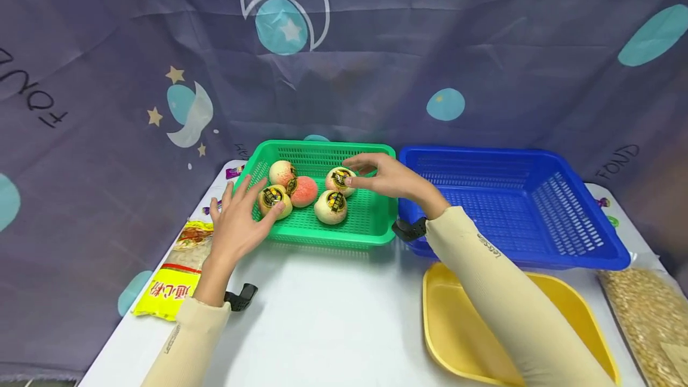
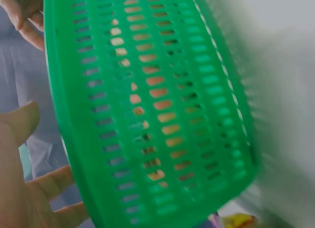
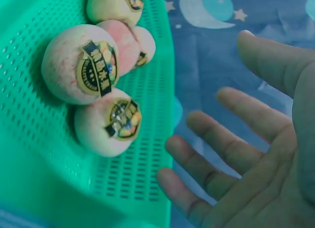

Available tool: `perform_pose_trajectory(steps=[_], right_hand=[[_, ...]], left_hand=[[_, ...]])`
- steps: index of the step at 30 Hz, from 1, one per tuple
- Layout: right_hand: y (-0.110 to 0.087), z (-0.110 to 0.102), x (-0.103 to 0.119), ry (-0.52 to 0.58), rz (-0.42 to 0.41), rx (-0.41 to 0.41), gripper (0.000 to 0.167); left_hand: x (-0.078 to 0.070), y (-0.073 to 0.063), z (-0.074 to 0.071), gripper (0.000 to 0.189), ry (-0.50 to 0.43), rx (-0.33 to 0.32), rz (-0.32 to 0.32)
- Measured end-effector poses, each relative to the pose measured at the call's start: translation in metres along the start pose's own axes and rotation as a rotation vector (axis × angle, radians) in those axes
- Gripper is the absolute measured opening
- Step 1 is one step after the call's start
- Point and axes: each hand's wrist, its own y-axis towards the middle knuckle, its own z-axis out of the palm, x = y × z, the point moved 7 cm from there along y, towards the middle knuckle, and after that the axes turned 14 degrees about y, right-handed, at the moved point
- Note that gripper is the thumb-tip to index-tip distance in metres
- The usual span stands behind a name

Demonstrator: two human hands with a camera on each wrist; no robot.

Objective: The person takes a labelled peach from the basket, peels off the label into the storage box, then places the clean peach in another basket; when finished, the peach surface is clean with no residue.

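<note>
Several round peaches [image 1: 331,207] with black-and-gold stickers lie in the green basket [image 1: 371,235]. Some are pale cream, while one peach [image 1: 304,191] is pinkish red. My left hand [image 1: 240,226] hovers at the basket's left end with fingers spread, its thumb overlapping the nearest peach in the head view. My right hand [image 1: 388,175] is over the basket's right side, fingers loosely extended and thumb toward a stickered peach [image 3: 108,122]. In the right wrist view, a gap shows between that hand and the fruit. The left wrist view faces the basket's slotted side wall [image 2: 162,105].
Right of the green basket stands a blue basket [image 1: 484,205]. A yellow tray [image 1: 457,339] sits in front of it, partly under my right forearm. At far right lies a bag of grain [image 1: 645,309]; a yellow noodle packet [image 1: 172,282] lies at left. A patterned curtain [image 1: 365,76] hangs behind.
</note>
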Motion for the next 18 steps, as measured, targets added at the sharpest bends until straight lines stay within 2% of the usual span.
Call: perform_pose_trajectory(steps=[10,15,18], right_hand=[[0.031,0.018,-0.014,0.12,0.042,0.092,0.048],[0.043,0.031,-0.027,0.108,0.097,0.192,0.056],[0.05,0.04,-0.033,0.056,0.12,0.255,0.06]], left_hand=[[0.025,-0.009,0.008,0.081,0.029,-0.014,-0.031],[0.035,-0.014,0.011,0.085,0.027,-0.02,-0.042],[0.042,-0.017,0.015,0.085,0.013,-0.021,-0.049]])
